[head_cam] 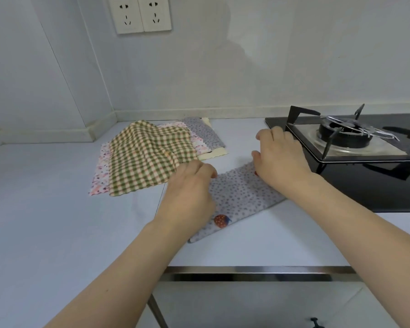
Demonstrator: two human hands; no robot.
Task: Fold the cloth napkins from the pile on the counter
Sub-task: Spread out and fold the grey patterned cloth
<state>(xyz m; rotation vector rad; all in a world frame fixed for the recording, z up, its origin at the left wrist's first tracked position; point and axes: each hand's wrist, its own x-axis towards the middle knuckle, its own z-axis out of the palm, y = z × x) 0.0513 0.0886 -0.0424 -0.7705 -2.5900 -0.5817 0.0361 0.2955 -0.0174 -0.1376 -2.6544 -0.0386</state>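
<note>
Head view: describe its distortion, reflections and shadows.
Head view: wide-angle bend curves the wall and counter edges; the glossy wall mirrors a faint figure; the stove glass reflects its pan support; soft even light, faint shadows under the napkin pile.

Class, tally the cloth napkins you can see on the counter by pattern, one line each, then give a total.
Green checked napkin: 1
Pink floral napkin: 1
Grey dotted napkins: 2, one in the pile, one under both hands
Cream napkin: 1
Total: 5
</note>
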